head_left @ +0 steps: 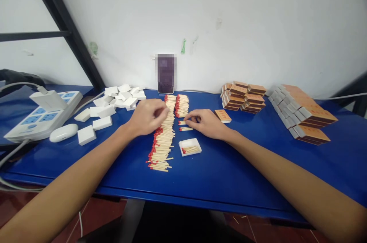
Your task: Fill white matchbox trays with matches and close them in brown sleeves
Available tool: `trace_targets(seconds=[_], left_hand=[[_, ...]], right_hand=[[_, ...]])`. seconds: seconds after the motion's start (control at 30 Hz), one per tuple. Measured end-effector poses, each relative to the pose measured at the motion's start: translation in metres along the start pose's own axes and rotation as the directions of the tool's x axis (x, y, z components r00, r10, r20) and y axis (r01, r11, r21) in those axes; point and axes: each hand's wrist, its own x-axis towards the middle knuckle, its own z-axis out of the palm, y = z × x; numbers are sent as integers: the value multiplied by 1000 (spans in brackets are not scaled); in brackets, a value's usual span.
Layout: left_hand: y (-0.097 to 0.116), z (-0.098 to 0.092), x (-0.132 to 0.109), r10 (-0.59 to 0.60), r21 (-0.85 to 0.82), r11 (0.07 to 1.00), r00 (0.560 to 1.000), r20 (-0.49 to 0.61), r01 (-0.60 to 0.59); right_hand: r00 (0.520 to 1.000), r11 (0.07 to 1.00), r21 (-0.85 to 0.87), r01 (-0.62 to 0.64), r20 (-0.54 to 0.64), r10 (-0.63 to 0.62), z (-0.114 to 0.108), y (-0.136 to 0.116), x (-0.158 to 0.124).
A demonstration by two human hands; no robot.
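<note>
My left hand is over the long pile of red-tipped matches, its fingers curled and the thumb against the index finger. Whatever may be between those fingertips is hidden. To the right, my right hand has its thumb and index finger pinched at the ends of a few loose matches. Just below these lies another small group of matches. A second, shorter heap of matches is behind the right fingertips. Closer to me is a white matchbox tray with several matches in it.
Empty white trays are heaped at the back left, beside a power strip and a white mouse. A phone leans on the wall. Orange matchbox sleeves, a single matchbox and grey-sided matchboxes stand right.
</note>
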Motion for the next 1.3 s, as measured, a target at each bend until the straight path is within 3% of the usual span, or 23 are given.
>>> trace_targets(seconds=[0.1, 0.2, 0.33, 0.67, 0.97, 1.3], left_hand=[[28, -7, 0, 266, 112, 951, 949, 171, -287], [46, -6, -2, 365, 197, 887, 895, 257, -418], [49, 3, -5, 401, 256, 833, 854, 331, -491], [47, 11, -7, 357, 300, 831, 862, 359, -469], [41, 11, -6, 295, 306, 860, 887, 356, -409], [34, 12, -6, 249, 312, 882, 912, 325, -352]], right_hand=[[1000, 999, 31, -6, 22, 6, -3, -1, -2], [997, 998, 58, -1, 82, -3, -8, -4, -7], [991, 999, -9, 51, 128, -49, -13, -8, -12], [995, 999, -31, -21, 100, 24, -9, -16, -12], [985, 999, -53, -5, 174, 14, -20, -14, -15], [989, 993, -108, 51, 147, -34, -19, -6, -15]])
